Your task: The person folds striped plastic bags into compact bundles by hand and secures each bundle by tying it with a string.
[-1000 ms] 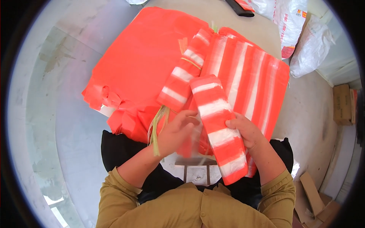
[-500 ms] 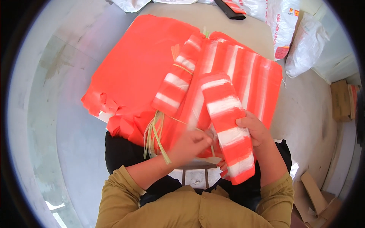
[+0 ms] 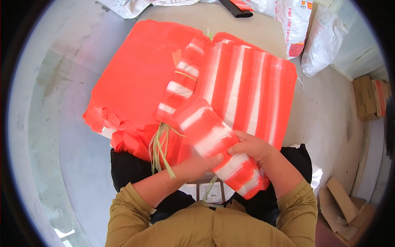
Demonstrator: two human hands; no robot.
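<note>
Over my lap I hold a folded bundle of red-and-white striped plastic bags point(image 3: 207, 138), tilted with its upper end toward the left. My left hand point(image 3: 201, 164) grips its left side, thumb on top and the other fingers hidden beneath. My right hand point(image 3: 251, 147) is closed on its right edge, thumb on top. A pale green tie strand point(image 3: 210, 190) hangs below my left hand; its upper end is hidden. Just beyond lies a second folded striped bundle point(image 3: 181, 88) with a thin yellowish band around it. A bunch of loose tie strands point(image 3: 159, 142) lies by my left forearm.
A stack of plain red plastic sheets point(image 3: 135, 70) lies at left, and a stack of striped bags point(image 3: 255, 86) at right. White sacks point(image 3: 325, 41) stand at the far right. A black-and-red roll point(image 3: 236, 8) lies at the far edge. Cardboard pieces point(image 3: 343, 201) are at lower right.
The held bundle has swung from nearly upright to leaning left. My left hand has moved from beside it onto its left side. A tie strand now hangs below the bundle.
</note>
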